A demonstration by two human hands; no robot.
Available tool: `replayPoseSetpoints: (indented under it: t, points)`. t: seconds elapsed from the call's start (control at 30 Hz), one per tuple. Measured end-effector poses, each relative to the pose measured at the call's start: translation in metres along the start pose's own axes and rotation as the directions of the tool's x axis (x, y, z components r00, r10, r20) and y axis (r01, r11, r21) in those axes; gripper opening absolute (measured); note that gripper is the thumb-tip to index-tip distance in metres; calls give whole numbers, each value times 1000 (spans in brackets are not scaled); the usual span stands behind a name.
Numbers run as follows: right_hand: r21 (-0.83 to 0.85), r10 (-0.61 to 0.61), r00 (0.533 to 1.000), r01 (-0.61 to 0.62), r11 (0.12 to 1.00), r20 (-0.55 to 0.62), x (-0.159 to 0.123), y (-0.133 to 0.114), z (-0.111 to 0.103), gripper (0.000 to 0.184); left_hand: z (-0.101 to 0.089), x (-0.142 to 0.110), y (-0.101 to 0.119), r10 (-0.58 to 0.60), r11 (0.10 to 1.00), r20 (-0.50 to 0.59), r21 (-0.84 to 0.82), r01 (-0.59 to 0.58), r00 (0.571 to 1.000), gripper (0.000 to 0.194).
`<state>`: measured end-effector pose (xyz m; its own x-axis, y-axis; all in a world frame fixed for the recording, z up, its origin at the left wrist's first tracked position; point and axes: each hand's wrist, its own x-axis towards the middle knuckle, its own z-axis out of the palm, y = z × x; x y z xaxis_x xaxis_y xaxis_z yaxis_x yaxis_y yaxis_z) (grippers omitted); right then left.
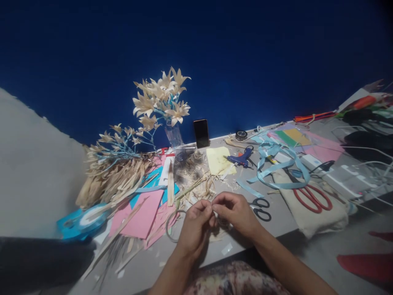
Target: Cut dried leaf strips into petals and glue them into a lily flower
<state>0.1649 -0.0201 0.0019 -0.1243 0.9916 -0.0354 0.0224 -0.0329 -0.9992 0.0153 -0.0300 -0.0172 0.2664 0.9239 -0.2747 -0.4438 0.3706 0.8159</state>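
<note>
My left hand [196, 223] and my right hand [235, 211] meet low over the table, fingertips pinched together. Whatever lies between them is too small and too hidden to name. A thin grey loop [167, 229], perhaps wire, curves out to the left of my left hand; whether it is held I cannot tell. Black-handled scissors [261, 209] rest just right of my right hand, their blades partly hidden. Beyond my fingers spreads a heap of pale dry husk scraps [196, 188].
Husk flowers [162, 96] stand in a clear vase [174, 139]. Dried husks [107, 184] and pink paper [141, 217] lie left. Behind are a phone [201, 133] and yellow paper [216, 159]. Rightward are a blue glue gun [241, 157], blue ribbon [260, 180], red-handled scissors [316, 209] and a power strip [337, 180].
</note>
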Motion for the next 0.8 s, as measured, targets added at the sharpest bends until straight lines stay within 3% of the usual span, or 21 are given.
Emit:
replayPoseSetpoints:
  t: [0.07,0.23,0.33,0.47,0.63,0.8]
  points:
    - [100,19,1000,-18,995,-9,2,3,2,19,2,3,-2,-37,994,26,-102,39,999,26]
    - [190,74,996,-80,979,40,8,6,3,28,4,7,0,-61,990,53,-126,67,997,27]
    - [75,18,1000,-19,997,21,9,2,3,27,2,9,2,-41,998,10,-55,42,999,28]
    - [-62,-90,996,91,994,20,8,-3,6,27,-2,12,4,77,997,-123,-12,-79,989,25]
    - [90,13,991,-25,996,132,10,3,6,31,-9,15,8,79,997,-87,-17,-80,993,22]
    - [111,59,987,-76,991,151,14,7,-1,36,-5,16,17,180,974,-109,157,-162,978,16]
